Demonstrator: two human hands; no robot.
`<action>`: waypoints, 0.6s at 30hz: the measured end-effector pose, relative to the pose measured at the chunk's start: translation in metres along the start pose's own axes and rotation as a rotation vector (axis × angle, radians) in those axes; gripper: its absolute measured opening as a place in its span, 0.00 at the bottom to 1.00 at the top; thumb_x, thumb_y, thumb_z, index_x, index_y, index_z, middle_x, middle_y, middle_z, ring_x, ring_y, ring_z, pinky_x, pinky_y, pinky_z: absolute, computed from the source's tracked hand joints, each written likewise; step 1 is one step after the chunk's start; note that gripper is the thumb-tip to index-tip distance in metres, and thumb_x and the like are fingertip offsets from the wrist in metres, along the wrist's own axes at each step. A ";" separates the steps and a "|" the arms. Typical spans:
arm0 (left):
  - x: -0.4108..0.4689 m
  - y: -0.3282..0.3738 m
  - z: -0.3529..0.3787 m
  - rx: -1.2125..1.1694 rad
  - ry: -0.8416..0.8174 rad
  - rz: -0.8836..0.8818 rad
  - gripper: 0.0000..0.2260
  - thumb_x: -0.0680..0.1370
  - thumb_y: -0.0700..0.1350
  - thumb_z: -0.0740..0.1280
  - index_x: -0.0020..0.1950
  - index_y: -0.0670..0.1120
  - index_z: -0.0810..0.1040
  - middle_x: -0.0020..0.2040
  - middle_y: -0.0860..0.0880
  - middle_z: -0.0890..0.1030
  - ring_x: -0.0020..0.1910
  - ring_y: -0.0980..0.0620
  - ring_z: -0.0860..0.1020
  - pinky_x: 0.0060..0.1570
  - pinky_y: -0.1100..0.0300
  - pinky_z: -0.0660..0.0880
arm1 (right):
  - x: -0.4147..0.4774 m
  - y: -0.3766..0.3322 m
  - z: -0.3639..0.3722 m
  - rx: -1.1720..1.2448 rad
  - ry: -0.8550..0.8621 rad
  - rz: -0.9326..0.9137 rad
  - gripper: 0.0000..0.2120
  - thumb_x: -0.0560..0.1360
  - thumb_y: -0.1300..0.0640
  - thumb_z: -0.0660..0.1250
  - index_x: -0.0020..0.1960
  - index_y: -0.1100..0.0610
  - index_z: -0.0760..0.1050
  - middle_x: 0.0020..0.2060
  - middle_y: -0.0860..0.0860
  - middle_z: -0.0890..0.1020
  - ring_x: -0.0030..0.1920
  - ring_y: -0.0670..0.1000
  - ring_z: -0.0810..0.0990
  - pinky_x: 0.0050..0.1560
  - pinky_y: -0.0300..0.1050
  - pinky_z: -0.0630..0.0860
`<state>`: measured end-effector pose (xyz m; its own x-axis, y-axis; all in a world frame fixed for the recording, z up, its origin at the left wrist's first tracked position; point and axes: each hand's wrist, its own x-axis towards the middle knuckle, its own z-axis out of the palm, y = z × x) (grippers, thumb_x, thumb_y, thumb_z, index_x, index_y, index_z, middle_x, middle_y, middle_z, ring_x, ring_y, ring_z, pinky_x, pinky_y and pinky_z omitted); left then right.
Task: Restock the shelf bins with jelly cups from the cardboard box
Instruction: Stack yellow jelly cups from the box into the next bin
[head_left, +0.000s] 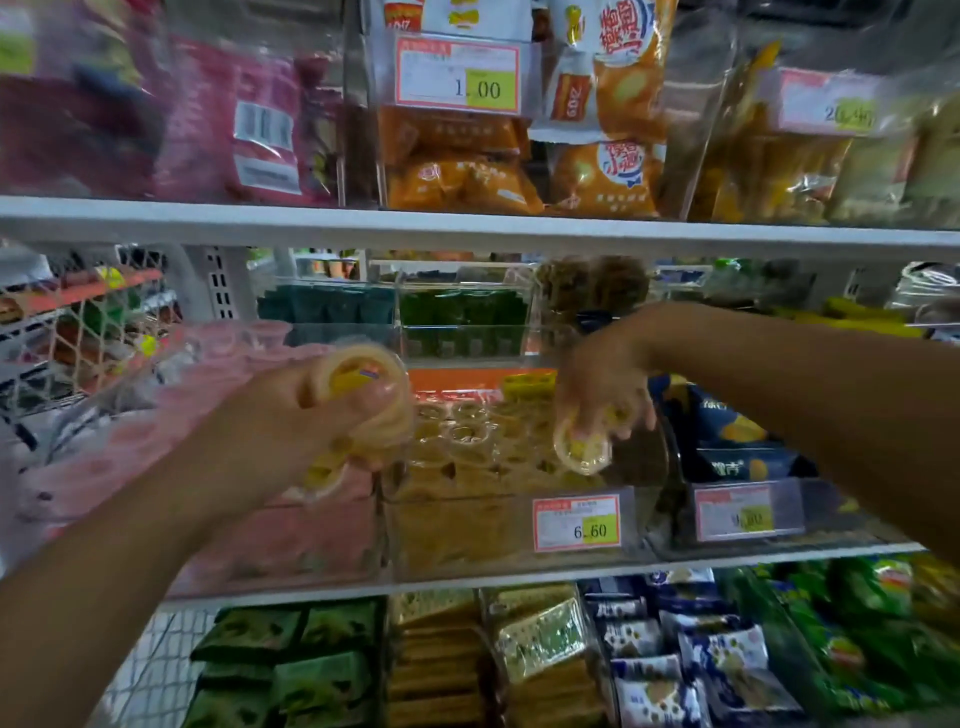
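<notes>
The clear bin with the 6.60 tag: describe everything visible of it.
The bin is a clear plastic box, open on top, standing upright on the middle white shelf between a pinkish bin and one of dark blue packets. A red-bordered price tag reading 6.60 sits on its front wall. Yellow jelly cups fill it in a loose heap. The right hand holds another cup over its right side.

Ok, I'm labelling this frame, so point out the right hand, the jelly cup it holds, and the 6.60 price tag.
right hand (602, 382): head view, back of the hand.
jelly cup (582, 452): head view, its yellow-filled side.
6.60 price tag (576, 522): head view, middle of the tag.
</notes>
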<state>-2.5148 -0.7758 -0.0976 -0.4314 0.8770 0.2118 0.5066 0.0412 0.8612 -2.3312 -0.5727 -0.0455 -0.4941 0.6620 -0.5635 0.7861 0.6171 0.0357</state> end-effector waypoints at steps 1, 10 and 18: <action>0.003 0.000 -0.001 0.017 -0.003 0.003 0.18 0.68 0.64 0.65 0.50 0.55 0.80 0.38 0.54 0.85 0.36 0.56 0.83 0.44 0.55 0.76 | 0.011 -0.004 0.001 -0.066 -0.049 0.036 0.22 0.79 0.59 0.65 0.72 0.54 0.67 0.47 0.55 0.75 0.45 0.56 0.80 0.37 0.46 0.80; 0.018 -0.011 -0.010 0.050 0.002 -0.013 0.19 0.64 0.64 0.65 0.48 0.56 0.83 0.37 0.50 0.86 0.38 0.51 0.84 0.48 0.53 0.76 | 0.061 -0.007 0.024 -0.398 -0.320 0.134 0.07 0.78 0.62 0.66 0.54 0.63 0.75 0.41 0.58 0.79 0.37 0.55 0.78 0.38 0.46 0.79; 0.013 -0.002 -0.007 0.046 -0.018 -0.013 0.24 0.64 0.70 0.69 0.48 0.53 0.82 0.36 0.52 0.85 0.32 0.57 0.82 0.36 0.59 0.71 | 0.064 -0.003 0.028 -0.320 -0.294 0.103 0.15 0.79 0.61 0.64 0.64 0.64 0.72 0.40 0.57 0.78 0.39 0.55 0.79 0.39 0.45 0.78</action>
<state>-2.5266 -0.7681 -0.0930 -0.4246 0.8848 0.1921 0.5350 0.0741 0.8416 -2.3547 -0.5444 -0.1044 -0.2558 0.6065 -0.7528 0.6484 0.6852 0.3318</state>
